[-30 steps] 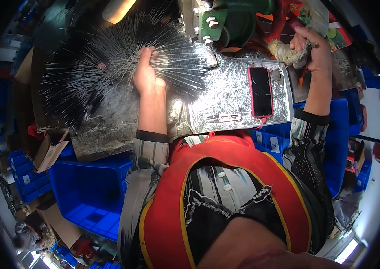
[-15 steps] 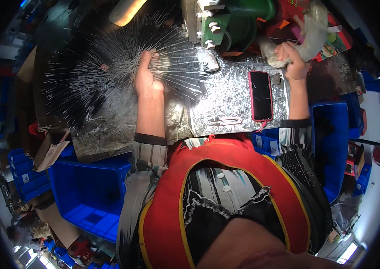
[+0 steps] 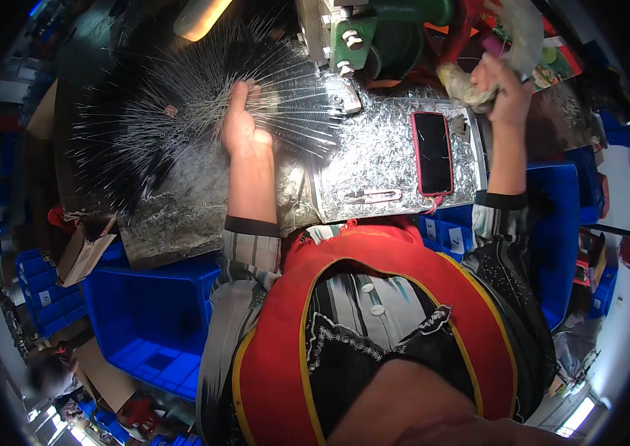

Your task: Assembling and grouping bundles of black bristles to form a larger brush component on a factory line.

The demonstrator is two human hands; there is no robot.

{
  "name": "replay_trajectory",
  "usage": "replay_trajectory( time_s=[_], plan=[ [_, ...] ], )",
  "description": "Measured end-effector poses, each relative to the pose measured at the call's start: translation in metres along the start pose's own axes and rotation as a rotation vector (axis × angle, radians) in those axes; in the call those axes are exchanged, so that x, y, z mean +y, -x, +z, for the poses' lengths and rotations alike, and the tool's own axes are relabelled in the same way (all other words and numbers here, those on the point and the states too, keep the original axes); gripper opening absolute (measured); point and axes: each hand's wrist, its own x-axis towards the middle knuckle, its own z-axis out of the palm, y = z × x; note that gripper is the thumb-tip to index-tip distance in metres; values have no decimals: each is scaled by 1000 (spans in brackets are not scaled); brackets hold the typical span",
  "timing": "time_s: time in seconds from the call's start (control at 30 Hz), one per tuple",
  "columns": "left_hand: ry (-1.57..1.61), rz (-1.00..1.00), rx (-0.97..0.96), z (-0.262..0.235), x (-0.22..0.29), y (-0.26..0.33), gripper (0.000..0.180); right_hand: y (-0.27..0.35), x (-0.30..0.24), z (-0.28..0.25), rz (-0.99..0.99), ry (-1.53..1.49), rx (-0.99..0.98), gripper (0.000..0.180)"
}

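A wide spray of thin, stiff metal wires (image 3: 181,126) fans out over the left of the bench. My left hand (image 3: 246,130) is closed at the right part of this spray, thumb up, with wires spreading out beyond it; its other fingers are mostly hidden. Right of the wires stands a green machine (image 3: 352,41) with large bolts and a metal block at its base. My right hand (image 3: 507,97) is closed on a cloth-wrapped handle (image 3: 471,91) at the machine's right side, slightly blurred.
A phone in a red case (image 3: 432,152) and small thread snips (image 3: 374,196) lie on the shiny foil-like sheet (image 3: 345,167). Blue bins (image 3: 148,327) stand below both bench ends. A lit lamp (image 3: 202,16) hangs over the wires. Another person (image 3: 55,375) is far left.
My right hand and the wrapped handle have swung slightly to the right, and the right forearm has followed. My left hand has stayed nearly still among the wires.
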Motion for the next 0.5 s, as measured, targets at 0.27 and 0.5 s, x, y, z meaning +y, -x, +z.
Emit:
replay_trajectory(
  time_s=[0.27, 0.5],
  plan=[
    [-52, -112, -134, -3, 6, -1, 19, 7, 41, -10, -94, -70, 64, 14],
    [-42, -127, -262, -8, 0, -3, 20, 0, 6, -8, 106, 56, 10, 23]
  ],
)
